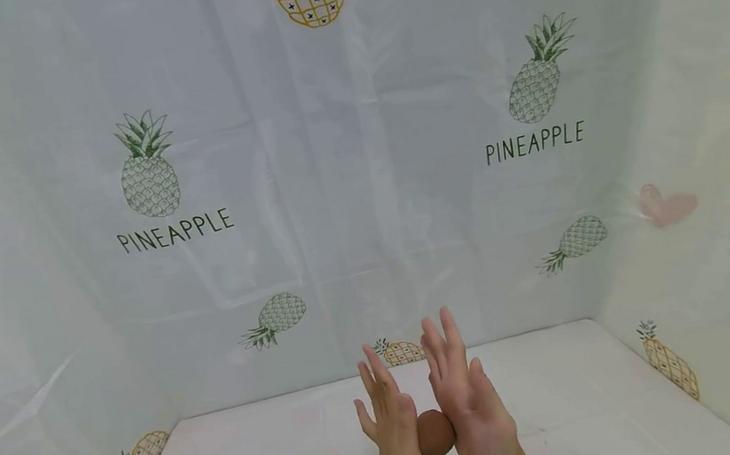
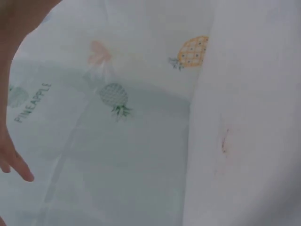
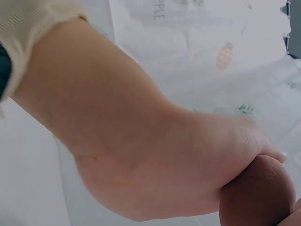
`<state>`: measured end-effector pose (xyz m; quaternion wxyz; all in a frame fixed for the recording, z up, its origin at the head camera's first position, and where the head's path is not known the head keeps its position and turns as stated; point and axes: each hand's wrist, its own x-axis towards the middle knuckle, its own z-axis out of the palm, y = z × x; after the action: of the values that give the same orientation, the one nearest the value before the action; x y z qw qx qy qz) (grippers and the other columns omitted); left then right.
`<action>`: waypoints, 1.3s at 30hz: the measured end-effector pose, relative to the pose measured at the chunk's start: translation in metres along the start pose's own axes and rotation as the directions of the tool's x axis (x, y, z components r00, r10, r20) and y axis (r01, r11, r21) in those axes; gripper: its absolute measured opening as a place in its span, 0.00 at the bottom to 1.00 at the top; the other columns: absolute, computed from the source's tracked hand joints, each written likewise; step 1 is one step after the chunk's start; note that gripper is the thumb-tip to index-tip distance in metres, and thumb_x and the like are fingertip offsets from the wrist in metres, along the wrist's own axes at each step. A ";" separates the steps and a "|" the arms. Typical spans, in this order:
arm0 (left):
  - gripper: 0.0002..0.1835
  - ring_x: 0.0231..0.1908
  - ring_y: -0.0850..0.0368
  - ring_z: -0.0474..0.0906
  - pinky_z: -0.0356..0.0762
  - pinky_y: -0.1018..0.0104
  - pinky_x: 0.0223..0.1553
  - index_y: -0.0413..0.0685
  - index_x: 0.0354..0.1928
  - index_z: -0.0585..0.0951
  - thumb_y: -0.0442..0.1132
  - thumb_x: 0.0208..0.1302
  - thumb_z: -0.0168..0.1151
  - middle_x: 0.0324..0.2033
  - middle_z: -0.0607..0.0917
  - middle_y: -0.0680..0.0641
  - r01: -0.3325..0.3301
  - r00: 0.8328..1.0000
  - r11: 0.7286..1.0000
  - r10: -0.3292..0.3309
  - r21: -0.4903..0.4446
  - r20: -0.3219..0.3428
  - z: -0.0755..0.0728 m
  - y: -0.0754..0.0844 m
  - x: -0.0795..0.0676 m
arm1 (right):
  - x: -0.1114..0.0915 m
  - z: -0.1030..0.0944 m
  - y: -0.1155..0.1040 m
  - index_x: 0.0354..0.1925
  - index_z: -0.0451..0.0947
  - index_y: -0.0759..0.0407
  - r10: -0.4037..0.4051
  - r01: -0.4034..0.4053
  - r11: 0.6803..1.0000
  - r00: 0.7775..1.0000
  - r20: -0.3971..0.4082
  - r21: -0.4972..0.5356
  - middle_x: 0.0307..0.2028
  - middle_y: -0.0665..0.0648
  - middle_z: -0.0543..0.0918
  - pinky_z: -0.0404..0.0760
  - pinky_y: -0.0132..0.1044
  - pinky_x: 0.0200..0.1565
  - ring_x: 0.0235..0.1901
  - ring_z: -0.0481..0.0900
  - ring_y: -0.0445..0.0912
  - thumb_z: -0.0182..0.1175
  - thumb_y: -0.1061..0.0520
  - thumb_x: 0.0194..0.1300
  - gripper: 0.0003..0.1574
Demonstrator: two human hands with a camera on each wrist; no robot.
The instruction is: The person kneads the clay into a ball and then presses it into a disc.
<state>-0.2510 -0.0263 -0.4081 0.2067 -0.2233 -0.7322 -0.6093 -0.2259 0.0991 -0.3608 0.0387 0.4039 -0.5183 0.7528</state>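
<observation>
A smooth, matte brown ball [image 1: 436, 434] sits between the two palms, low in the middle of the head view. My left hand [image 1: 393, 436] presses it from the left with the heel of the palm, fingers straight and pointing up. From the other side my right hand [image 1: 472, 415] presses with its palm, its fingers also extended upward. In the right wrist view the ball [image 3: 256, 193] bulges out beside the right hand [image 3: 178, 160], with faint creases on its top. The left wrist view shows only part of a hand, with fingertips [image 2: 21, 167] at the left edge; the ball is out of sight there.
A white-covered table [image 1: 285, 442] lies below the hands. Pale sheeting [image 1: 343, 183] printed with pineapples rises behind it and along both sides. A cream sleeve [image 3: 42, 28] covers the right forearm. Faint reddish marks [image 2: 225, 141] show on a white surface in the left wrist view.
</observation>
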 end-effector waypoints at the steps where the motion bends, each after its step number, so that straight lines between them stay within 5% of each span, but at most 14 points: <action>1: 0.35 0.83 0.54 0.19 0.10 0.29 0.69 0.62 0.86 0.32 0.48 0.86 0.29 0.85 0.34 0.56 -0.004 1.000 1.000 0.004 0.004 0.014 0.003 -0.001 -0.002 | 0.000 -0.002 -0.001 0.83 0.16 0.29 -0.007 0.006 1.000 1.000 -0.020 -0.017 0.84 0.47 0.21 0.11 0.64 0.73 0.82 0.16 0.49 0.05 0.39 0.82 0.36; 4: 0.34 0.82 0.60 0.19 0.09 0.27 0.68 0.62 0.86 0.32 0.46 0.87 0.28 0.85 0.33 0.55 -0.014 0.997 1.000 0.016 -0.028 0.075 0.011 -0.001 -0.007 | 0.000 -0.008 -0.001 0.83 0.17 0.29 -0.025 0.019 0.996 0.998 -0.063 -0.083 0.84 0.45 0.22 0.10 0.69 0.70 0.82 0.15 0.50 0.06 0.40 0.82 0.36; 11: 0.33 0.80 0.69 0.18 0.05 0.28 0.66 0.66 0.85 0.29 0.45 0.86 0.24 0.84 0.28 0.59 -0.002 0.976 0.961 0.062 -0.277 0.210 0.017 0.002 -0.014 | 0.002 -0.018 0.005 0.84 0.20 0.29 -0.053 0.018 0.973 0.987 -0.151 -0.228 0.85 0.41 0.24 0.09 0.75 0.66 0.82 0.15 0.50 0.08 0.42 0.83 0.36; 19: 0.31 0.80 0.71 0.17 0.01 0.39 0.69 0.72 0.84 0.28 0.49 0.87 0.19 0.83 0.28 0.70 0.093 0.965 0.896 0.027 -0.435 0.262 0.003 0.017 -0.020 | 0.000 -0.017 0.022 0.84 0.19 0.28 0.047 -0.071 0.977 0.991 -0.123 -0.199 0.84 0.39 0.24 0.11 0.75 0.67 0.82 0.15 0.46 0.09 0.40 0.83 0.36; 26: 0.29 0.79 0.61 0.12 0.07 0.27 0.70 0.85 0.82 0.31 0.58 0.86 0.17 0.80 0.29 0.79 0.161 0.975 0.900 -0.081 -0.404 0.209 -0.013 0.029 -0.011 | 0.000 -0.005 0.031 0.83 0.21 0.23 0.160 -0.165 0.975 0.986 -0.046 -0.146 0.84 0.40 0.25 0.14 0.73 0.70 0.82 0.17 0.44 0.11 0.40 0.84 0.35; 32: 0.30 0.80 0.66 0.16 0.14 0.28 0.74 0.82 0.82 0.28 0.58 0.84 0.15 0.81 0.27 0.76 0.085 0.995 0.923 -0.058 -0.375 0.084 -0.027 0.020 0.001 | -0.002 0.008 0.034 0.82 0.17 0.24 0.245 -0.242 0.968 0.969 0.041 -0.071 0.84 0.44 0.22 0.14 0.68 0.72 0.81 0.14 0.50 0.12 0.39 0.85 0.35; 39: 0.32 0.81 0.65 0.18 0.04 0.36 0.71 0.75 0.84 0.29 0.54 0.86 0.20 0.83 0.28 0.69 0.005 0.999 0.964 -0.019 -0.267 -0.049 -0.039 0.005 0.011 | 0.000 0.019 0.029 0.81 0.18 0.19 0.267 -0.263 0.963 0.958 0.100 -0.057 0.83 0.45 0.18 0.13 0.71 0.72 0.81 0.13 0.55 0.13 0.38 0.85 0.34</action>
<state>-0.2559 -0.0630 -0.3909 0.1899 -0.2291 -0.6392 -0.7092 -0.2284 0.0707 -0.3799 -0.0814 0.3696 -0.5852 0.7171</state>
